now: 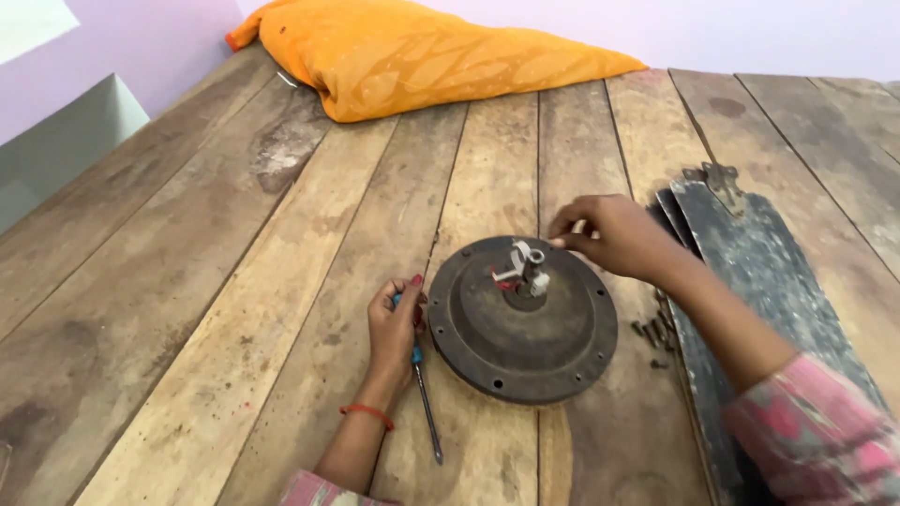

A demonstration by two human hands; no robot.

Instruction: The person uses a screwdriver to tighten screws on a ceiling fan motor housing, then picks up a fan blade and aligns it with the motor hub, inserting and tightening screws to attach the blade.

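1. Head view looks down on a plank counter point(281, 309), where a round rusty motor housing point(522, 320) lies flat near the middle, its short shaft point(527, 269) standing up from the hub.
2. Left hand point(394, 328) rests just left of the housing, fingers curled around the blue handle of a screwdriver point(424, 394).
3. Screwdriver's long axis runs near to far along the planks; its metal shank points back toward the person, tip resting on the counter.
4. Right hand point(614, 234) hovers at the housing's far right edge, fingers pinched narrow close by the shaft top; whether they grip anything small is hard to tell.
5. Dark fan blades point(750, 253) lie stacked to the right, under the right forearm.
6. Loose screws point(653, 335) sit between housing and blades.
7. An orange cloth bundle point(412, 52) lies at the far edge, well apart.
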